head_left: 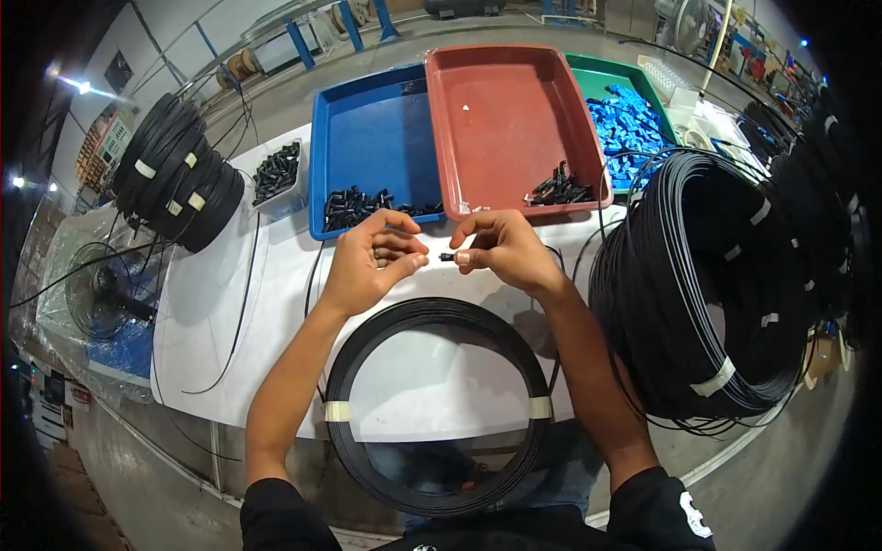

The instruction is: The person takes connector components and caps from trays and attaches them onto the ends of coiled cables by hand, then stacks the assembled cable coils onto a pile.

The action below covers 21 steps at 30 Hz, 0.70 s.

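Observation:
My right hand pinches a small black connector between thumb and fingertips, its tip pointing left. Facing it, my left hand has curled fingers with the thumb apart from them, and nothing shows in it. Both hands are just above the white table, in front of the trays. Below them a coil of black cable, bound with pale tape at two sides, lies partly on the table and overhangs its near edge toward my lap.
A blue tray and a red tray hold black parts; a green tray holds blue pieces. A clear box of black parts stands left. Large cable coils rise at right, stacked coils at left. Loose cable crosses the white table.

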Motion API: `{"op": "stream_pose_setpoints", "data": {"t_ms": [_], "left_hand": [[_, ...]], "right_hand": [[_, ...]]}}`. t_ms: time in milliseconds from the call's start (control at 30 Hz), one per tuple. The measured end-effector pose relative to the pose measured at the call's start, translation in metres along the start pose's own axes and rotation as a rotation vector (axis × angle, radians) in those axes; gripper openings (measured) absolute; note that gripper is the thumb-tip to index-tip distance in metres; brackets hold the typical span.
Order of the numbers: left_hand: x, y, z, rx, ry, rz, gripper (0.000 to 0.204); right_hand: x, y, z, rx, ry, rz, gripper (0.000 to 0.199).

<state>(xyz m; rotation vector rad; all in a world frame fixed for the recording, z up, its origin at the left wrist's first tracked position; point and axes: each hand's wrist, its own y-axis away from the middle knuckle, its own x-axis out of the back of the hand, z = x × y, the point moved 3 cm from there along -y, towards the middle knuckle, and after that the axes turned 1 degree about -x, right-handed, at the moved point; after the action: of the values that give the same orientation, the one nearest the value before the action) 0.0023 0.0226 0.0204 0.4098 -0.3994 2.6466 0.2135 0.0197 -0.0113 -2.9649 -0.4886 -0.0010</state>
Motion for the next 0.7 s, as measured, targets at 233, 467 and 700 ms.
{"op": "stream_pose_setpoints", "data": {"t_ms": [233, 467, 700], "left_hand": [[-0.008, -0.001, 0.013, 0.169, 0.114, 0.031, 0.035], [-0.005, -0.001, -0.004, 0.225, 0.247, 0.008, 0.043], [0.0, -0.003, -0.02, 0.303, 0.343, 0.041, 0.042]], "right_hand": [[-0.005, 0.0, 0.0, 0.027, 0.087, 0.005, 0.016], [-0.017, 0.003, -0.006, 0.193, 0.258, 0.001, 0.019], [-0.02, 0.008, -0.009, 0.511, 0.43, 0.154, 0.01]]}}
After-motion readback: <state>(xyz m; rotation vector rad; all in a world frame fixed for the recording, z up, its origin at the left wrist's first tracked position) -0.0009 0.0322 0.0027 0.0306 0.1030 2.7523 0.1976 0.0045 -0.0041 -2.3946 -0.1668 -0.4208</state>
